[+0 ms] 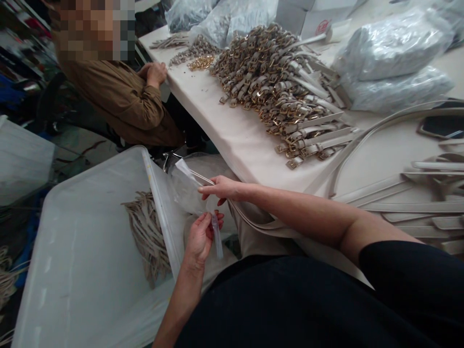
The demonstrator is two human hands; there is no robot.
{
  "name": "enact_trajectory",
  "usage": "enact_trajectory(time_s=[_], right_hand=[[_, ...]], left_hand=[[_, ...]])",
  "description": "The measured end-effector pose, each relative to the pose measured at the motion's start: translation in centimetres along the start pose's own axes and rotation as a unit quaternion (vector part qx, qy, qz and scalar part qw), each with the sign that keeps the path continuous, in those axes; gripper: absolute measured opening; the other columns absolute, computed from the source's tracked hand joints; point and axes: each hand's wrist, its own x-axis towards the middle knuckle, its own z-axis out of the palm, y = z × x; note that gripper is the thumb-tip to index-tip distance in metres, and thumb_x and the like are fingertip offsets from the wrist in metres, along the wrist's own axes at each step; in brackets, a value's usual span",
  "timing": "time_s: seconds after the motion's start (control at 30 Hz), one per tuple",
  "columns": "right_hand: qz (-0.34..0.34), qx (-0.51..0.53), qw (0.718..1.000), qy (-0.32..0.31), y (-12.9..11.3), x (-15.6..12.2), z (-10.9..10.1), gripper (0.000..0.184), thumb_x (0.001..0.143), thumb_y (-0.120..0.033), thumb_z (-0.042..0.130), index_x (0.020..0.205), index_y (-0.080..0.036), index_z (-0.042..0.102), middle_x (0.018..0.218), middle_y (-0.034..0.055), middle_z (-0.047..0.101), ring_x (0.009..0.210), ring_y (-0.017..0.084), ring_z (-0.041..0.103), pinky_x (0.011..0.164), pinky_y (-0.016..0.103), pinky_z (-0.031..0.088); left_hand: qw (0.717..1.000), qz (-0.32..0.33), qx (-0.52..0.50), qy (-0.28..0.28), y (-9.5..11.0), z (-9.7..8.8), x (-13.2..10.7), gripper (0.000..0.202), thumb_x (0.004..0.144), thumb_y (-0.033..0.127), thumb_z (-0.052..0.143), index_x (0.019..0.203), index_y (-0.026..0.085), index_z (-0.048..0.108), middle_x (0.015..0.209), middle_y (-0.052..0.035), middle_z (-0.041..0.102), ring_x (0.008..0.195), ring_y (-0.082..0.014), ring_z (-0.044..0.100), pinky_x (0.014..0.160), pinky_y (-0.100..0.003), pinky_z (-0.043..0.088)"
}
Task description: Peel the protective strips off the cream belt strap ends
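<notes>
My left hand (200, 238) pinches the lower end of a small clear plastic bag (186, 191) beside the table's edge. My right hand (222, 188) is closed on the bag's upper side and on a pale strap (253, 222) that runs from the bag back under my forearm. The bag hangs just right of a big translucent bin (83, 251), which holds a bundle of beige straps (147, 234).
A white table (235, 135) carries a large heap of buckled beige straps (279, 82), long loose straps (416, 198) at right, and filled plastic bags (391, 53) at the back. A seated person in a brown jacket (119, 99) works at the table's far left corner.
</notes>
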Motion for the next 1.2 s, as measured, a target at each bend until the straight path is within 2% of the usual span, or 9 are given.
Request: enact_trajectory(time_s=[0.1,0.27,0.5,0.6,0.7,0.83,1.0,1.1,1.2], right_hand=[[0.019,0.028,0.998,-0.060,0.1,-0.3,-0.3,0.024,0.086,-0.033,0.074,0.097,-0.013,0.071,0.095,0.0048,0.075,0.060,0.007,0.051,0.046,0.014,0.046],[0.033,0.059,0.992,-0.105,0.2,-0.5,-0.3,0.028,0.075,-0.013,0.071,0.103,-0.016,0.071,0.093,0.0006,0.074,0.061,0.008,0.057,0.048,0.017,0.049],[0.006,-0.019,1.000,-0.012,0.3,-0.6,1.1,0.009,0.074,-0.006,0.069,0.077,-0.014,0.067,0.063,-0.0054,0.064,0.054,0.008,0.058,0.046,0.015,0.048],[-0.007,-0.065,0.998,-0.022,0.4,-0.7,1.3,0.009,0.079,-0.007,0.068,0.075,-0.014,0.064,0.053,-0.0055,0.060,0.047,0.009,0.059,0.046,0.017,0.049],[-0.028,-0.091,0.995,-0.042,0.5,-0.8,1.3,0.011,0.080,-0.007,0.067,0.072,-0.013,0.063,0.050,-0.0050,0.059,0.044,0.008,0.059,0.046,0.016,0.048],[-0.051,-0.118,0.992,-0.017,0.5,-0.8,1.2,0.012,0.076,-0.006,0.072,0.070,-0.013,0.065,0.052,-0.0050,0.061,0.047,0.008,0.059,0.046,0.014,0.046],[-0.047,-0.124,0.990,-0.036,0.3,-0.8,1.2,0.010,0.079,-0.008,0.072,0.073,-0.013,0.067,0.055,-0.0045,0.062,0.050,0.008,0.060,0.046,0.014,0.047],[-0.044,-0.147,0.988,-0.035,0.3,-0.8,1.4,0.009,0.079,-0.009,0.072,0.073,-0.013,0.068,0.056,-0.0047,0.062,0.049,0.007,0.058,0.046,0.014,0.047],[-0.044,-0.147,0.988,-0.030,0.3,-0.8,1.4,0.005,0.079,-0.010,0.073,0.076,-0.013,0.070,0.059,-0.0045,0.063,0.053,0.008,0.060,0.048,0.016,0.050]], left_hand=[[0.999,-0.003,-0.032,0.011,0.3,0.1,0.0,0.025,0.064,0.035,0.088,0.080,0.018,0.078,0.083,-0.0073,0.078,0.072,-0.0179,0.072,0.072,-0.028,0.057],[0.999,0.016,-0.038,0.019,0.6,0.6,-0.2,0.028,0.059,0.036,0.091,0.077,0.018,0.079,0.081,-0.0060,0.078,0.073,-0.0176,0.072,0.071,-0.026,0.057],[0.999,0.048,0.002,0.022,0.3,0.5,-0.1,0.038,0.059,0.049,0.092,0.079,0.019,0.078,0.085,-0.0069,0.078,0.078,-0.0216,0.073,0.074,-0.030,0.057],[0.998,0.059,0.015,0.009,0.7,0.6,0.3,0.045,0.057,0.054,0.091,0.082,0.019,0.078,0.081,-0.0051,0.078,0.072,-0.0184,0.070,0.067,-0.027,0.053],[0.998,0.055,0.030,0.002,1.1,0.9,0.6,0.040,0.056,0.045,0.094,0.080,0.018,0.077,0.075,-0.0017,0.075,0.067,-0.0136,0.066,0.064,-0.022,0.049],[0.999,0.029,0.022,0.006,1.0,0.7,0.4,0.041,0.052,0.036,0.097,0.081,0.015,0.077,0.078,-0.0032,0.076,0.062,-0.0114,0.065,0.061,-0.021,0.049],[0.999,0.030,0.036,0.005,1.1,-0.1,-0.1,0.041,0.059,0.040,0.093,0.087,0.014,0.077,0.083,-0.0057,0.077,0.064,-0.0140,0.067,0.063,-0.024,0.052],[0.997,0.042,0.070,0.002,1.3,-0.3,0.0,0.036,0.057,0.030,0.092,0.087,0.015,0.077,0.079,-0.0044,0.076,0.066,-0.0152,0.067,0.065,-0.025,0.051],[0.993,0.049,0.104,-0.010,0.8,-0.2,0.1,0.033,0.055,0.023,0.090,0.085,0.017,0.077,0.091,-0.0060,0.078,0.073,-0.0167,0.069,0.068,-0.026,0.050]])
